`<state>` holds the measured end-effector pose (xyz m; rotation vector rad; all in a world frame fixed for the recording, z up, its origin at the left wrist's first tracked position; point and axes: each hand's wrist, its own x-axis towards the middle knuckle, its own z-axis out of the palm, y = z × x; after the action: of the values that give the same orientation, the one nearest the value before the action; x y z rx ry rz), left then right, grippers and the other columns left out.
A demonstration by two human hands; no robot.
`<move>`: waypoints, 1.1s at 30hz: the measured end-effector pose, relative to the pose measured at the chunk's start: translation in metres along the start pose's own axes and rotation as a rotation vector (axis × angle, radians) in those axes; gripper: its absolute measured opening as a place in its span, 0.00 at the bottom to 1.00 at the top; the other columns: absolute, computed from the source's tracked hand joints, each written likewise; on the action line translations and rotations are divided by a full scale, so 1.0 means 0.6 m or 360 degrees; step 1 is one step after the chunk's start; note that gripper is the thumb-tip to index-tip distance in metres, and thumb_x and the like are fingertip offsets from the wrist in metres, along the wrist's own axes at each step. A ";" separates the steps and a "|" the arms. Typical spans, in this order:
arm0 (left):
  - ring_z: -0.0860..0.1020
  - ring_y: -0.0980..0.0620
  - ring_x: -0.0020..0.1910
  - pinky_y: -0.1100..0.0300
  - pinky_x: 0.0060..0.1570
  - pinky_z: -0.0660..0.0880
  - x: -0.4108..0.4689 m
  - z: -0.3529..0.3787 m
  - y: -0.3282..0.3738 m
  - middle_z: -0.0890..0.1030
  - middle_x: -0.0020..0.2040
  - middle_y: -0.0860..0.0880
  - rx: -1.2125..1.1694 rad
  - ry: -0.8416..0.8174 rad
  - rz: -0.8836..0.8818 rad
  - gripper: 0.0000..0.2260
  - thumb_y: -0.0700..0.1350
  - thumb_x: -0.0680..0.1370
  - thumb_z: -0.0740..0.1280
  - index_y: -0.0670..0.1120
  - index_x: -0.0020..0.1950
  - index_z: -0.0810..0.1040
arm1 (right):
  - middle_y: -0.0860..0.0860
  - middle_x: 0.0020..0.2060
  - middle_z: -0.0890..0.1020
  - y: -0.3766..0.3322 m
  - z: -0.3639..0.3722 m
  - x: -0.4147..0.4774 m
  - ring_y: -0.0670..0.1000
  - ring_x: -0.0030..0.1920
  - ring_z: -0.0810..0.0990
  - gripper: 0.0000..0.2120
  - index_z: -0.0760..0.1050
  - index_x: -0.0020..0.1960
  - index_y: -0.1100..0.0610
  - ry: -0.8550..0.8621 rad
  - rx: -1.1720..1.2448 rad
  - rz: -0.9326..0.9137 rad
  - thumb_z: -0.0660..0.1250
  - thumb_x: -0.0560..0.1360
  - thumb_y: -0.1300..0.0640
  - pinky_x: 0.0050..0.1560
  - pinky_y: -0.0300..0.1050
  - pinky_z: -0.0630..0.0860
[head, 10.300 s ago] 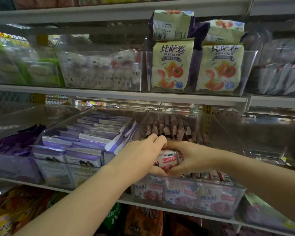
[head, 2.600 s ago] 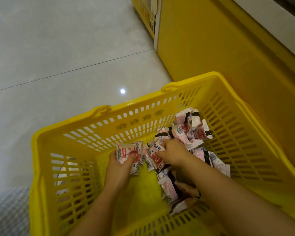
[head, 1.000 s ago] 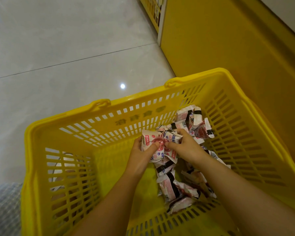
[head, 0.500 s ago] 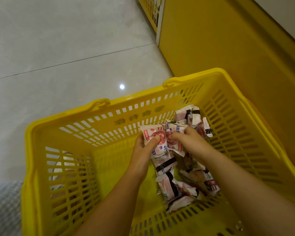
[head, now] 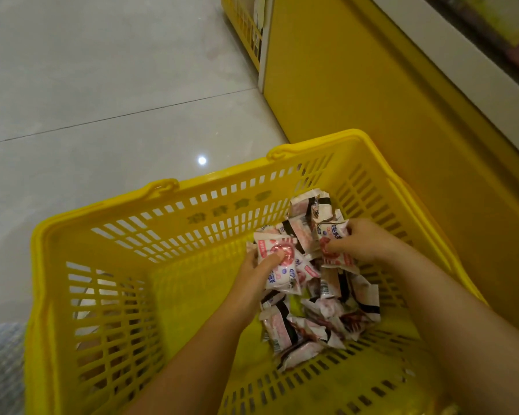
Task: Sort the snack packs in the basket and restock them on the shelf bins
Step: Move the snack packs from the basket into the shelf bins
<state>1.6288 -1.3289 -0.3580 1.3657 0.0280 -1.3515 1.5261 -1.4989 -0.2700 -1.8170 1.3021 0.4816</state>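
One yellow slotted basket [head: 231, 206] stood on the pale tiled floor [head: 102, 85] beside a yellow shelf base [head: 357, 85]. On its right side it held a loose heap of small snack packs [head: 312, 319], too overlapped for a full count. The packs were white-and-pink pillow wrappers with a round red mark, blue lettering and black bands on their backs. Two hands were inside the basket: the left hand [head: 259, 266] gripped a small stack of packs [head: 282, 265], thumb pressed on the top one, and the right hand [head: 367, 241] pinched one pack [head: 336, 250] above the heap.
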 end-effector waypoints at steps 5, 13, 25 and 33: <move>0.84 0.48 0.45 0.56 0.38 0.81 0.002 -0.060 0.018 0.82 0.56 0.45 0.0074 0.0288 0.0110 0.22 0.49 0.75 0.69 0.48 0.68 0.69 | 0.50 0.37 0.79 -0.019 0.007 -0.005 0.48 0.36 0.77 0.13 0.72 0.39 0.57 -0.0085 -0.0131 -0.0193 0.76 0.68 0.53 0.33 0.41 0.71; 0.80 0.53 0.48 0.60 0.44 0.77 0.002 -0.107 -0.003 0.80 0.59 0.48 0.0507 0.0755 0.0315 0.27 0.51 0.74 0.71 0.47 0.70 0.67 | 0.56 0.63 0.68 -0.011 0.130 0.021 0.57 0.65 0.65 0.25 0.74 0.62 0.56 -0.0112 -0.0791 -0.0513 0.72 0.70 0.45 0.63 0.51 0.67; 0.70 0.45 0.64 0.52 0.55 0.71 -0.009 -0.134 -0.022 0.71 0.68 0.47 0.2309 0.0994 0.0435 0.36 0.68 0.75 0.59 0.50 0.77 0.56 | 0.53 0.56 0.73 -0.005 0.165 0.037 0.54 0.56 0.73 0.29 0.70 0.65 0.52 0.0474 -0.0838 -0.0783 0.65 0.71 0.36 0.56 0.49 0.69; 0.64 0.43 0.68 0.50 0.57 0.72 -0.001 -0.140 -0.038 0.61 0.73 0.46 0.2255 0.0736 0.0343 0.40 0.61 0.77 0.63 0.48 0.79 0.44 | 0.56 0.68 0.64 0.002 0.222 0.044 0.58 0.63 0.68 0.33 0.53 0.76 0.51 0.0364 -0.0972 -0.0892 0.55 0.77 0.35 0.59 0.53 0.68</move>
<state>1.6687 -1.2635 -0.3995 2.7118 -0.8852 -0.7404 1.5555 -1.4082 -0.3671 -2.6953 0.7550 0.3859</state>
